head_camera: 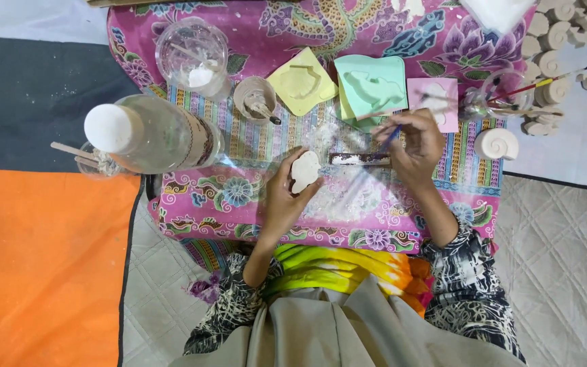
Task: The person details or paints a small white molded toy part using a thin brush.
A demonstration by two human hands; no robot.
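Note:
My left hand (281,197) holds a small white shell-shaped plaster cast (304,170) upright above the pink patterned cloth (239,194). My right hand (414,146) grips a thin blue-handled brush (388,138), its tip pointing toward the moulds. A yellow shell mould (301,81), a mint-green mould (372,86) and a pink mould (435,95) lie just beyond the hands. White powder is scattered on the cloth between them.
A large clear bottle with a white cap (147,132) stands at the left. Behind it are a clear plastic cup (191,51) and a small cup with sticks (256,98). Several white spiral casts (558,41) sit at the right, one snail cast (497,144) nearer.

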